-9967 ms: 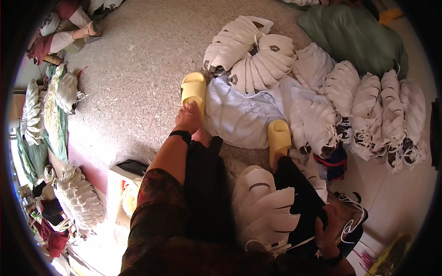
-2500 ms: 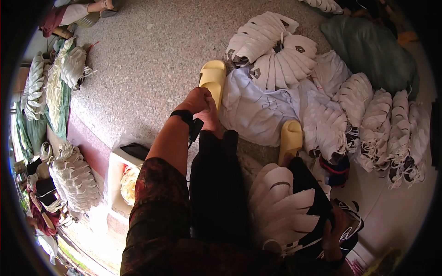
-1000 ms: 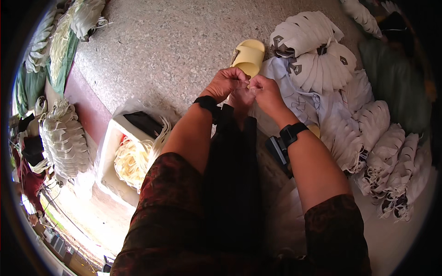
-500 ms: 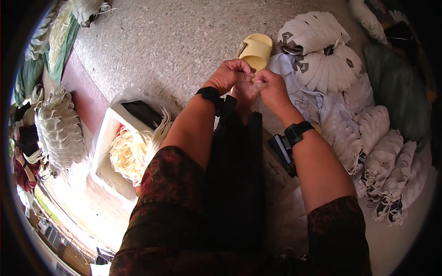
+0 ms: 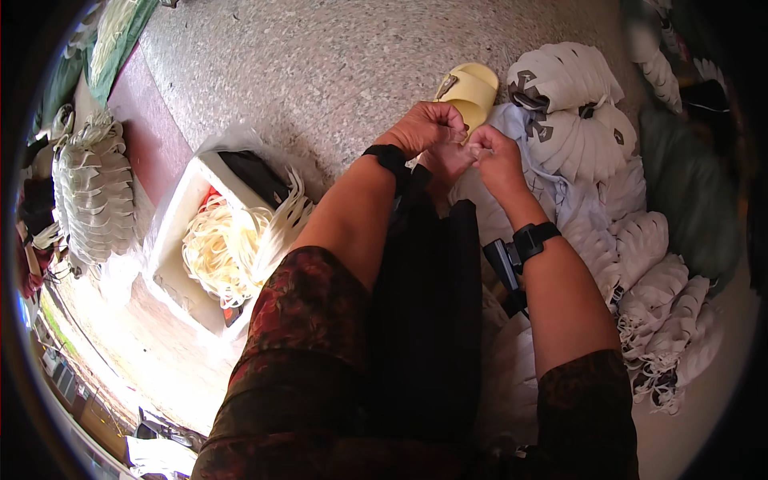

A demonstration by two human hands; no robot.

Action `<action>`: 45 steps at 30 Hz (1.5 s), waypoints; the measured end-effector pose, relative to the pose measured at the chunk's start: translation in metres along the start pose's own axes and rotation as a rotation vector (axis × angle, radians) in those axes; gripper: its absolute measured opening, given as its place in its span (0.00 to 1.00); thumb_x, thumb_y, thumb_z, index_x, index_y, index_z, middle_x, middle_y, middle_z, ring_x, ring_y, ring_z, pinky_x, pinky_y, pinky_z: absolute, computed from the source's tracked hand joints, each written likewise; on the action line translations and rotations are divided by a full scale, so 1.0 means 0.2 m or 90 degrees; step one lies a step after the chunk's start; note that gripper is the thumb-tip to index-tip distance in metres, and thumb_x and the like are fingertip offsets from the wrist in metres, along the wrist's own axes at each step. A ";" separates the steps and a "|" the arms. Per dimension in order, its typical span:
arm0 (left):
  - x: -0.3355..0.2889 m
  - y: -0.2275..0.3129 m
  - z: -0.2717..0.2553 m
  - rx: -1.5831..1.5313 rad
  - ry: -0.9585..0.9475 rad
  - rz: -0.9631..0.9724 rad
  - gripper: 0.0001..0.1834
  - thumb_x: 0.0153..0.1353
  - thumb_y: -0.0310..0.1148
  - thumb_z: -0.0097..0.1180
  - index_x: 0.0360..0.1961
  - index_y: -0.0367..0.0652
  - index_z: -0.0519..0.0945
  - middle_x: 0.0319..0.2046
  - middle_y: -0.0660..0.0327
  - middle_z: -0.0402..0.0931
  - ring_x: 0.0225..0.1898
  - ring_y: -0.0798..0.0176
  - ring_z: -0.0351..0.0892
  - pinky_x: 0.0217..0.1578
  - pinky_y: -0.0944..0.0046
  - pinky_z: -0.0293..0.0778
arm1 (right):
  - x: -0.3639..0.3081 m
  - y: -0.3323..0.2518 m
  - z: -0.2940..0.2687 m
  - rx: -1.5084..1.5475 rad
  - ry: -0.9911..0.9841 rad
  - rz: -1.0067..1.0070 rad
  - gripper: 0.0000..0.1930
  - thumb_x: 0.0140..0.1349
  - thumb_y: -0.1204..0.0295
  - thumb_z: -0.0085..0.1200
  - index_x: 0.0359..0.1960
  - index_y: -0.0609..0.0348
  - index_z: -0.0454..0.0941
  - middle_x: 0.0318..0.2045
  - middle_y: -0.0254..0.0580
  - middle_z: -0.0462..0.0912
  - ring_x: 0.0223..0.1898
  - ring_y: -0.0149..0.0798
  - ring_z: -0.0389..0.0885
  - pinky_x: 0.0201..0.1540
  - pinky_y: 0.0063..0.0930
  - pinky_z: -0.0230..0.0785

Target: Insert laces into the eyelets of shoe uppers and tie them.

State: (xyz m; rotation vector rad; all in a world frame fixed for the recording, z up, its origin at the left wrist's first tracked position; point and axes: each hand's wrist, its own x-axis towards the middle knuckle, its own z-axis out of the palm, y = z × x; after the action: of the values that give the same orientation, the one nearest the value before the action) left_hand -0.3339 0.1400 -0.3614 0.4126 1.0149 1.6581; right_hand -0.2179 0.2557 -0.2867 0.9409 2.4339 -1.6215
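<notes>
My left hand and my right hand are raised close together in front of me. The fingers of each are pinched, tip to tip. Whatever they hold is too fine to make out, and a small gap separates the two pinches. Just below and behind them shows a bare foot, at the end of a dark trouser leg. Beyond my fingers lies a yellow slide sandal on the speckled floor. Both wrists wear black straps, and a dark device hangs by the right one.
A white foam box at the left holds a tangle of cream strips. Bundles of stacked pale fabric pieces lie in piles along the right, beside a dark green cloth. Another bundle stands far left.
The whole view has shifted, so the sandal and the right-hand piles sit farther right. My hands stay pinched close together, with only slight finger movement.
</notes>
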 end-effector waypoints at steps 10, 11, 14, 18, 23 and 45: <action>0.01 -0.01 0.01 0.029 0.010 -0.007 0.04 0.50 0.19 0.57 0.25 0.40 0.78 0.26 0.66 0.78 0.30 0.72 0.75 0.37 0.71 0.72 | -0.01 -0.02 0.00 0.017 -0.008 0.034 0.03 0.51 0.84 0.49 0.25 0.64 0.70 0.20 0.35 0.75 0.24 0.26 0.71 0.29 0.22 0.65; 0.02 0.00 0.02 0.038 0.006 -0.012 0.04 0.50 0.19 0.57 0.26 0.39 0.78 0.26 0.66 0.77 0.30 0.72 0.75 0.36 0.71 0.72 | 0.00 -0.02 0.00 0.027 -0.001 0.057 0.03 0.51 0.83 0.50 0.24 0.63 0.70 0.19 0.35 0.74 0.23 0.26 0.71 0.28 0.23 0.65; 0.04 0.00 0.02 0.070 -0.002 -0.010 0.04 0.50 0.19 0.56 0.26 0.39 0.78 0.25 0.66 0.77 0.30 0.72 0.75 0.36 0.71 0.72 | 0.03 0.01 0.01 -0.038 0.012 0.045 0.04 0.50 0.80 0.53 0.23 0.63 0.70 0.17 0.37 0.73 0.21 0.28 0.70 0.26 0.25 0.64; 0.04 -0.03 0.02 0.044 0.002 0.003 0.03 0.50 0.19 0.56 0.27 0.39 0.78 0.25 0.66 0.77 0.30 0.72 0.75 0.37 0.71 0.72 | 0.06 0.06 0.01 -0.055 0.044 0.044 0.04 0.49 0.80 0.52 0.22 0.62 0.69 0.15 0.38 0.72 0.19 0.29 0.70 0.24 0.27 0.63; 0.04 -0.03 0.04 0.032 0.000 0.006 0.03 0.50 0.20 0.56 0.27 0.39 0.78 0.25 0.66 0.77 0.30 0.72 0.75 0.38 0.70 0.72 | 0.07 0.13 0.00 -0.040 0.089 0.036 0.04 0.45 0.85 0.44 0.21 0.62 0.68 0.14 0.39 0.70 0.18 0.31 0.68 0.24 0.27 0.63; 0.04 -0.04 0.02 0.080 0.011 0.007 0.07 0.49 0.16 0.53 0.27 0.39 0.77 0.28 0.66 0.77 0.34 0.72 0.74 0.42 0.70 0.70 | 0.06 0.14 0.00 -0.077 0.087 -0.009 0.04 0.45 0.85 0.45 0.22 0.63 0.68 0.15 0.42 0.71 0.18 0.35 0.70 0.25 0.29 0.64</action>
State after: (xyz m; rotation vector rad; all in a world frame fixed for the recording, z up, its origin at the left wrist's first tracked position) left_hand -0.3276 0.1487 -0.3673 0.4874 1.1355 1.6148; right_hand -0.2134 0.2679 -0.3152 1.0492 2.5992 -1.4391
